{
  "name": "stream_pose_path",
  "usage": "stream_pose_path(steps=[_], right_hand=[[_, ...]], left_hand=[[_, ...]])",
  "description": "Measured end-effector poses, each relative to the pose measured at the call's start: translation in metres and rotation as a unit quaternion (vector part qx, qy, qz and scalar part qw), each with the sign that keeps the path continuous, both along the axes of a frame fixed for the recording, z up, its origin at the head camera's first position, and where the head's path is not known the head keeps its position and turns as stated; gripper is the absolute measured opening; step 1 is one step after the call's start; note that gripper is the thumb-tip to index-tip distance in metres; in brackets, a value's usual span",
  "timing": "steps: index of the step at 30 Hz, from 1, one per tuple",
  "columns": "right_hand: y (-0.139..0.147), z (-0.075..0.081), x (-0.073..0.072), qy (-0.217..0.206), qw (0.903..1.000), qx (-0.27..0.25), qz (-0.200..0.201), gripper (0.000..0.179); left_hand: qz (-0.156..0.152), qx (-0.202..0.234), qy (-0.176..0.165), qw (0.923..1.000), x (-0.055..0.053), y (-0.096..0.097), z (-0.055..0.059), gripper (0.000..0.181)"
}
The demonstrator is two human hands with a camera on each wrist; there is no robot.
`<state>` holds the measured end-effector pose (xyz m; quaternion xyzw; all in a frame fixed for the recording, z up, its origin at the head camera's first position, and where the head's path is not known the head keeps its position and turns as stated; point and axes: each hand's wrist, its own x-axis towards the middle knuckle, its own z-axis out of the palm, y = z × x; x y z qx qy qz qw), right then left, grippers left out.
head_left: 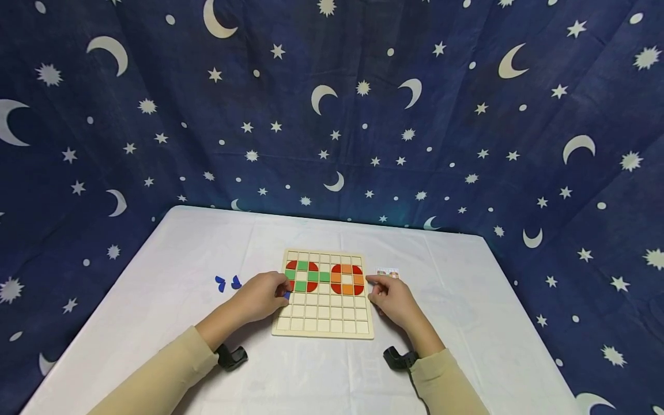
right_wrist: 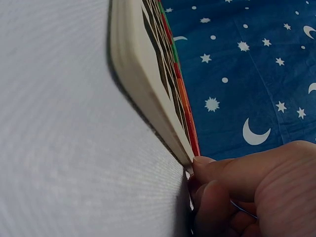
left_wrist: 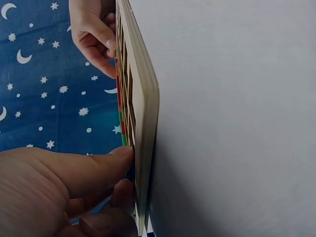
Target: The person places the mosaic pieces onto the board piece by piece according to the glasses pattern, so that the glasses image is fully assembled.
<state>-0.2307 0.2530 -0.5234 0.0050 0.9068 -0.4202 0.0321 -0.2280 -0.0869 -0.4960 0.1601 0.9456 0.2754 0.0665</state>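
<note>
A wooden grid board point(head_left: 324, 328) lies on the table between both hands. Red quarter-round tiles point(head_left: 358, 289), green square tiles point(head_left: 324, 277) and orange square tiles point(head_left: 346, 290) form two round shapes joined by green in its upper rows. At the board's left edge, the left hand point(head_left: 264, 297) pinches a small blue tile point(head_left: 287, 295) between thumb and fingers; most of the tile is hidden. Across from it, the right hand point(head_left: 393, 300) rests against the right edge. Its thumb point(right_wrist: 203, 165) is by the board's rim in the right wrist view, fingers loosely bent.
Several loose blue tiles point(head_left: 221, 284) lie on the white tablecloth point(head_left: 207, 242) left of the board. A small pattern card point(head_left: 388, 272) sits behind the right hand. A dark blue curtain point(head_left: 332, 115) with moons and stars hangs behind the table.
</note>
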Motion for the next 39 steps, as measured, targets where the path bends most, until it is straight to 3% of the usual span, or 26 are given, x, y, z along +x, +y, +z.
stream_pose_path(steps=[10, 22, 28, 33, 36, 39], right_hand=[[0.0, 0.001, -0.001, 0.003, 1.0, 0.001, 0.001, 0.043], [0.001, 0.001, -0.001, 0.001, 1.0, -0.001, -0.002, 0.043], [0.0, 0.001, -0.002, 0.001, 1.0, 0.006, 0.001, 0.044], [0.001, 0.001, -0.002, 0.005, 1.0, 0.006, 0.0, 0.043], [0.001, 0.0, -0.002, 0.006, 1.0, 0.005, 0.0, 0.042], [0.001, 0.0, -0.001, 0.002, 1.0, 0.004, 0.001, 0.042]], left_hand=[[0.019, 0.009, 0.003, 0.9998, 0.002, -0.003, 0.001, 0.015], [0.013, 0.011, 0.006, 0.9998, 0.0, 0.0, 0.0, 0.014], [0.024, 0.026, -0.007, 0.9994, -0.009, -0.006, 0.003, 0.013], [0.042, 0.04, -0.039, 0.9975, -0.023, -0.011, 0.007, 0.041], [0.047, 0.022, -0.064, 0.9966, -0.029, -0.011, 0.008, 0.058], [0.05, 0.003, -0.072, 0.9961, -0.032, -0.011, 0.006, 0.063]])
